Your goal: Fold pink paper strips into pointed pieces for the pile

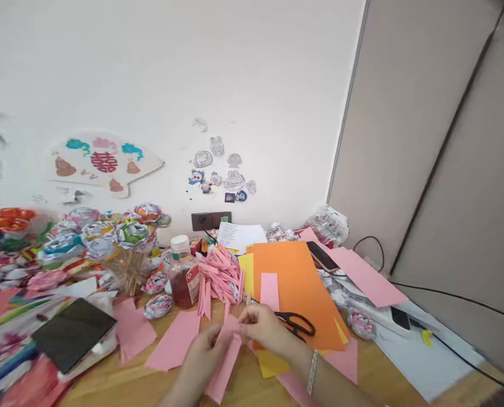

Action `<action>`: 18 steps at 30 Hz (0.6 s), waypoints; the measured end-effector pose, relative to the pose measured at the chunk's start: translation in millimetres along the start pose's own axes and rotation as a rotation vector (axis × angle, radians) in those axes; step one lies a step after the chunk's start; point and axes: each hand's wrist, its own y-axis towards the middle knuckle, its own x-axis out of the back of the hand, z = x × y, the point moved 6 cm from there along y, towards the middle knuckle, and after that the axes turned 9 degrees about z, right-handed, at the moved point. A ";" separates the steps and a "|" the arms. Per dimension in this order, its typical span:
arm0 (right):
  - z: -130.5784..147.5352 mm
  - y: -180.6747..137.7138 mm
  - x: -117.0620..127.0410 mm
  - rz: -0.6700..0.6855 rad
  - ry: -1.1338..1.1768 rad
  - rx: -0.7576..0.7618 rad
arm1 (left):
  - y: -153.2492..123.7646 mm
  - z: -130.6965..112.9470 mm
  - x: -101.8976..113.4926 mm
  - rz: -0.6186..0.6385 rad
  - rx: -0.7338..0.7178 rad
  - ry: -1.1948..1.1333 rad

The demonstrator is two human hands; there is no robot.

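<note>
Both hands hold one pink paper strip [223,377] low at the front of the table. My left hand [207,353] pinches its left edge between thumb and fingers. The fingertips of my right hand [263,328] are closed on the strip's upper right edge; a bracelet circles that wrist. Black-handled scissors [296,324] lie just behind the right hand, their blades partly hidden. Beyond the hands is a heap of narrow folded pink paper strips [220,274]. A small pink paper rectangle [269,289] rests on an orange sheet [294,265].
A bottle of dark red liquid [182,280] stands behind the left hand. To the left are a black tablet [74,333], wooden sticks [129,271] and many crumpled paper flowers [95,232]. At right lie a phone [322,255], pink sheets [368,276] and a black cable [459,295].
</note>
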 end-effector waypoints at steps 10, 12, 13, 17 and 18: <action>10.6 -5.4 -3.2 0.073 -0.002 -0.019 | -0.3 5.8 5.2 -0.129 0.007 0.173; 15.0 -7.1 -4.1 0.091 -0.042 -0.010 | -1.8 3.6 6.4 -0.138 0.000 0.158; 15.6 -7.8 -4.3 0.101 -0.084 -0.013 | -2.3 3.1 7.1 -0.143 0.002 0.149; 11.0 -9.8 -4.4 0.152 -0.281 -0.058 | -2.6 4.1 9.1 -0.166 0.004 0.135; 9.5 -10.1 -4.9 0.170 -0.302 -0.069 | -2.0 4.7 8.7 -0.157 -0.001 0.129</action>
